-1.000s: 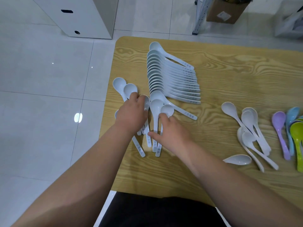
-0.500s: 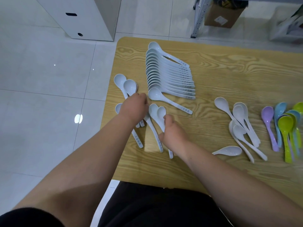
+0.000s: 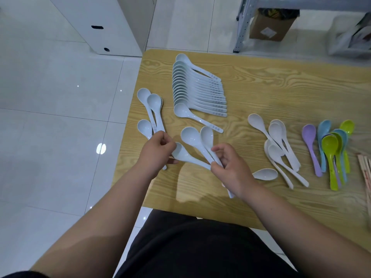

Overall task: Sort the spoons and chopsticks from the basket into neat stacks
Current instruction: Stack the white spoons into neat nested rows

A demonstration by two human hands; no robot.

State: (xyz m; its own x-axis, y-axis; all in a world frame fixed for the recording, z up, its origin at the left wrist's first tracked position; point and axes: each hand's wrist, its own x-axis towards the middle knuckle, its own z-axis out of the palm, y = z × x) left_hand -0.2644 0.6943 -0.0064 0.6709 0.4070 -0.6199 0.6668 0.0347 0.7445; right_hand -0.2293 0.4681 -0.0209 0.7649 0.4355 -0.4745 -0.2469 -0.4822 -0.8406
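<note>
A neat fanned row of pale blue spoons (image 3: 197, 91) lies at the table's far left. My right hand (image 3: 230, 169) grips the handles of three pale blue spoons (image 3: 193, 140), lifted above the table. My left hand (image 3: 155, 153) pinches the bowl end of the lowest of these spoons and rests over the handles of loose pale blue spoons (image 3: 152, 109) lying at the left edge. A group of white spoons (image 3: 278, 145) lies to the right. Further right are coloured spoons (image 3: 331, 149) and chopsticks (image 3: 364, 171) at the frame's edge.
The wooden table (image 3: 281, 91) ends just left of the loose spoons, with white tiled floor beyond. A white cabinet (image 3: 112, 25), a metal rack leg (image 3: 242, 27) and a cardboard box (image 3: 271, 27) stand on the floor behind the table.
My right hand has gathered spoons from the table and raised them, moving right and toward me. My left hand has shifted toward me and now pinches one of those spoons.
</note>
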